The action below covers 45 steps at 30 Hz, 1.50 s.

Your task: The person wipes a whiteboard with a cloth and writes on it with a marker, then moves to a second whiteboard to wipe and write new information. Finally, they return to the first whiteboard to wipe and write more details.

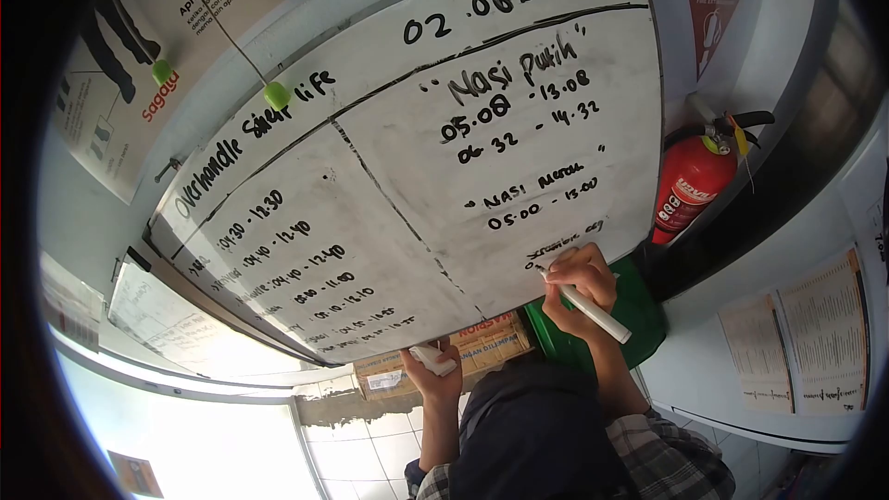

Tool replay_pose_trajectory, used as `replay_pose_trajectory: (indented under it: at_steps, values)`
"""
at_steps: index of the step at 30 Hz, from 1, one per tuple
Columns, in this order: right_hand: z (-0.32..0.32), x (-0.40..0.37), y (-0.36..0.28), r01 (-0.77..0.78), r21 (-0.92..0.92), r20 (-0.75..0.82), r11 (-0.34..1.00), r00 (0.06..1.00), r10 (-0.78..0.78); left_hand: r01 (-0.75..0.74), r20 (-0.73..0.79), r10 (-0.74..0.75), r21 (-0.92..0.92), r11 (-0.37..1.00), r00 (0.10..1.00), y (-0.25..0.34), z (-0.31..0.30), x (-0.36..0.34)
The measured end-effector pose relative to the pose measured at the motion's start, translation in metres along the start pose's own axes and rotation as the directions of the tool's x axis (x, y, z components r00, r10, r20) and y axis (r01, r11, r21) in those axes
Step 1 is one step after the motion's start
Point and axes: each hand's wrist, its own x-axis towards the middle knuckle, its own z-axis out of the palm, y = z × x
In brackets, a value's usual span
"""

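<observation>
A whiteboard covered in black handwriting fills the middle of the view. My right hand is closed around a white marker, whose tip is at the lower right of the board beside a small black mark. Just above these fingers is a small written line that looks like "scramble egg". My left hand, below the board's bottom edge, grips a small white object; its kind is not clear.
A red fire extinguisher hangs right of the board. Below the board are a green bin and a cardboard box. A green ball on a cord hangs before the upper left of the board. Printed sheets are at the right.
</observation>
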Motion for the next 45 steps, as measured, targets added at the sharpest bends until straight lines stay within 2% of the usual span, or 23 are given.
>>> replay_pose_trajectory:
  at_steps: [5, 8, 11, 14, 20, 23, 25, 28, 31, 34, 37, 45]
  values:
    - [0.003, -0.001, 0.003, -0.03, 0.0, -0.069, 1.0, 0.997, 0.03, -0.014, -0.046, 0.014, -0.006, 1.0, 0.999, -0.001, 0.004, -0.001]
    - [0.002, 0.002, 0.001, 0.018, -0.04, -0.064, 0.999, 0.998, -0.02, -0.024, -0.062, 0.025, 0.01, 1.0, 0.998, -0.002, 0.007, -0.002]
    - [-0.001, 0.003, 0.0, 0.034, -0.065, 0.008, 0.997, 0.999, -0.033, -0.017, -0.048, 0.018, 0.003, 1.0, 0.999, -0.001, 0.004, 0.0]
    - [0.001, 0.003, 0.001, -0.005, -0.059, -0.072, 0.998, 0.997, 0.001, -0.019, -0.049, 0.02, 0.023, 1.0, 0.999, 0.0, 0.007, -0.001]
    - [-0.002, 0.005, -0.004, 0.032, -0.103, 0.065, 0.994, 0.998, -0.026, -0.01, -0.06, 0.011, 0.016, 1.0, 0.998, 0.0, 0.009, 0.0]
    - [-0.002, 0.004, -0.001, 0.044, -0.058, -0.006, 0.997, 0.999, -0.044, -0.019, -0.068, 0.022, 0.046, 0.999, 0.997, -0.001, 0.009, 0.001]
    - [-0.003, 0.004, -0.003, -0.004, -0.077, -0.049, 0.997, 0.999, 0.001, -0.025, -0.074, 0.03, 0.066, 0.998, 0.997, 0.0, 0.003, 0.002]
    - [-0.005, 0.0, 0.005, 0.027, -0.085, -0.021, 0.996, 0.999, -0.029, -0.003, -0.012, 0.004, 0.076, 0.997, 1.0, 0.001, 0.0, 0.002]
    - [-0.006, -0.003, 0.008, 0.012, -0.015, -0.074, 1.0, 0.997, -0.013, -0.015, -0.083, 0.015, 0.002, 1.0, 0.996, 0.001, 0.01, 0.0]
    - [-0.006, 0.001, 0.007, 0.05, -0.045, -0.076, 0.998, 0.996, -0.053, 0.001, -0.108, 0.001, 0.016, 1.0, 0.994, 0.001, 0.011, -0.002]
    - [-0.004, -0.001, 0.008, 0.016, -0.072, -0.126, 0.997, 0.992, -0.025, -0.014, -0.117, 0.016, 0.021, 1.0, 0.993, 0.001, 0.011, -0.002]
    - [-0.011, 0.0, 0.004, -0.004, -0.102, -0.054, 0.995, 0.999, -0.002, 0.008, -0.045, -0.006, 0.034, 0.999, 0.999, 0.003, 0.005, -0.001]
